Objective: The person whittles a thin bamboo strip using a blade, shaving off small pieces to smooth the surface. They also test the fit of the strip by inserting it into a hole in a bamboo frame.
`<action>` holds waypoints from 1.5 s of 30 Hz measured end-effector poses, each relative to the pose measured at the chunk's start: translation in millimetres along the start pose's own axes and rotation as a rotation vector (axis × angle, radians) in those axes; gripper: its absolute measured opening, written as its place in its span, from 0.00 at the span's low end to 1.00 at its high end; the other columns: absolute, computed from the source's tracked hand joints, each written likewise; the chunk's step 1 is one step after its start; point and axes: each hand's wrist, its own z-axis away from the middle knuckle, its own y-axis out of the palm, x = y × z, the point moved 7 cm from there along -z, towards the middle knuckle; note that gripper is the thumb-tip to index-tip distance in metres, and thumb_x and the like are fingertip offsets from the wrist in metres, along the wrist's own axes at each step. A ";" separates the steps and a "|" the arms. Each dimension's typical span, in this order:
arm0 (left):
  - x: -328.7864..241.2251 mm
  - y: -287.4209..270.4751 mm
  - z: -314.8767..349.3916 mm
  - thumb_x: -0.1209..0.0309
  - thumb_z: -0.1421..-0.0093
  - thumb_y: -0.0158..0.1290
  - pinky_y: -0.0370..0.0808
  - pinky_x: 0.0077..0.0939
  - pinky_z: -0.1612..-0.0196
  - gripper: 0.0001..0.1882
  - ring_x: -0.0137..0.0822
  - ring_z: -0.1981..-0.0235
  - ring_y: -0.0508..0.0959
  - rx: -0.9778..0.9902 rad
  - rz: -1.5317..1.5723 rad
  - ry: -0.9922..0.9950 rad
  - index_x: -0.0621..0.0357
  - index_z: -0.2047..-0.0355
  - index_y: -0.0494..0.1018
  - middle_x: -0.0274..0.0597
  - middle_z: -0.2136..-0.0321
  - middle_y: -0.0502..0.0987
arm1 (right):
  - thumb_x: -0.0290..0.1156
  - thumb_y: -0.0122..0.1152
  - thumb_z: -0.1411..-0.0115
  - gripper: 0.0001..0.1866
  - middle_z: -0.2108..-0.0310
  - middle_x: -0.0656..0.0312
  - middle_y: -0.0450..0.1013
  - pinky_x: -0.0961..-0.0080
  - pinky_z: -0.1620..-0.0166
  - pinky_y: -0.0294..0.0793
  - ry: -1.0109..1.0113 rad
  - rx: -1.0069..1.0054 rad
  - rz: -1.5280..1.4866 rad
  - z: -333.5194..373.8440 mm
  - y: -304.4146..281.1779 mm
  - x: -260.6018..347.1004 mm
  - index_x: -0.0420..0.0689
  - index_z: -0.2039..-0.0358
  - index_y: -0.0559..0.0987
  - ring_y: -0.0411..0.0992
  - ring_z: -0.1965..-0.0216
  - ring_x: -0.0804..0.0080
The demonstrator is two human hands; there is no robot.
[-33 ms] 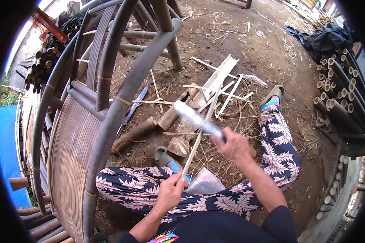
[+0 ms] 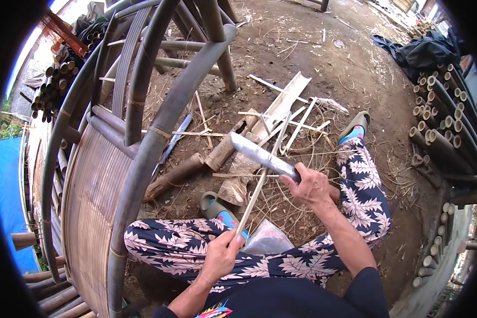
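Note:
My left hand (image 2: 220, 256) is closed round the near end of a thin bamboo strip (image 2: 255, 200), thumb along its top. The strip slants up and away from my lap. My right hand (image 2: 311, 185) grips the handle of a wide-bladed machete (image 2: 252, 150); the brown handle end shows past my fingers. Its grey blade points left and lies across the strip, at or just above it; whether they touch I cannot tell. Beyond the blade, the strip's far part runs over a split bamboo half (image 2: 286, 100) and a wooden block (image 2: 228, 148).
On my left stands a bamboo chair (image 2: 143, 159) with a slatted seat. Cut strips (image 2: 302, 124) and shavings litter the dirt floor between my feet. A clear plastic bag (image 2: 268, 238) lies before my lap. Bamboo poles (image 2: 445, 116) are stacked at right, a blue tarp (image 2: 9, 185) at far left.
My right hand and the machete have shifted slightly right and down, and the blade looks less blurred. My left hand with the strip has barely moved.

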 end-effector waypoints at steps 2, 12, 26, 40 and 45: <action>-4.3 -1.1 11.2 0.73 0.33 0.47 0.64 0.19 0.75 0.09 0.22 0.78 0.65 0.006 0.051 0.015 0.66 0.62 0.75 0.33 0.78 0.69 | 0.62 0.51 0.38 0.30 0.80 0.48 0.74 0.55 0.75 0.74 -0.121 -0.071 0.032 0.6 -6.8 -4.2 0.43 0.69 0.73 0.76 0.78 0.51; 30.7 -29.8 38.2 0.69 0.28 0.41 0.63 0.13 0.85 0.21 0.19 0.86 0.66 0.155 0.301 -0.153 0.68 0.39 0.63 0.36 0.78 0.74 | 0.61 0.51 0.37 0.30 0.84 0.50 0.73 0.56 0.76 0.72 0.105 -0.184 -0.015 -3.4 -51.0 -40.5 0.42 0.75 0.72 0.76 0.80 0.51; -10.5 3.2 25.5 0.70 0.29 0.43 0.59 0.13 0.86 0.18 0.18 0.88 0.63 0.233 0.280 -0.163 0.66 0.43 0.69 0.32 0.82 0.70 | 0.68 0.43 0.37 0.36 0.83 0.53 0.72 0.62 0.75 0.73 0.229 -0.057 -0.026 -11.9 -48.1 -49.5 0.42 0.72 0.74 0.75 0.79 0.59; -60.4 10.6 -94.2 0.80 0.41 0.56 0.72 0.17 0.60 0.14 0.25 0.65 0.74 -0.262 0.121 0.582 0.60 0.55 0.68 0.35 0.65 0.73 | 0.41 0.60 0.35 0.17 0.86 0.69 0.65 0.78 0.82 0.65 0.503 0.073 -1.485 20.6 42.1 57.2 0.45 0.77 0.72 0.64 0.87 0.78; -36.6 32.2 -75.2 0.69 0.35 0.53 0.79 0.26 0.56 0.29 0.39 0.55 0.80 0.419 0.718 0.065 0.65 0.37 0.58 0.54 0.56 0.77 | 0.36 0.59 0.35 0.15 0.87 0.69 0.64 0.78 0.79 0.69 0.510 -0.069 -1.603 -17.9 8.5 18.0 0.46 0.77 0.71 0.65 0.86 0.78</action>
